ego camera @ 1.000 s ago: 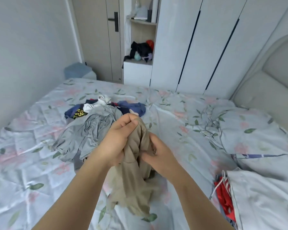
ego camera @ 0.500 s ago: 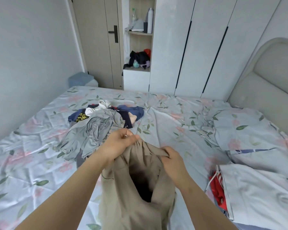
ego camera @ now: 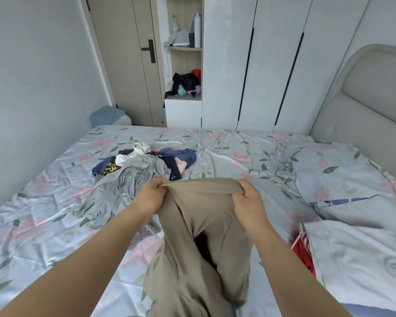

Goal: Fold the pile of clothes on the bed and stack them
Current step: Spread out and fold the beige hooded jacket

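**Obs. 1 – change.** One sec ago the khaki trousers (ego camera: 199,248) were a bunched wad, with both hands close together on it. Half a sec ago the hands had begun to part and a dark opening showed. Now the left hand (ego camera: 152,197) and right hand (ego camera: 249,202) are well apart, w/ the top edge pulled taut btwn them. Judgement: the waist end has been found and the item is ready to be shaken out or laid flat for a first fold. No fold made on it yet.

**Obs. 2 – hands.** Left: fingers curled over, pinching the left end of the top edge. Right: clenched round the right end of the same edge. Neither is free.

**Obs. 3 – position/orientation.** Trousers are held up over the near part of the bed (ego camera: 238,147), in front of the person, just this side of the pile of clothes (ego camera: 133,177). The taut edge runs left-right, on the far side. The long axis runs from that edge down toward the person, and the cloth hangs w/ a dark gap down the middle. Lower ends leave the frame, so I cannot tell if they touch the sheet.

**Obs. 4 – remainder.** The pile is unfolded, w/ a grey garment (ego camera: 124,186) on top. At right, a pale folded item (ego camera: 364,259) lies over a red garment (ego camera: 303,250). Cannot tell whether that is the stack. Est. early stage.
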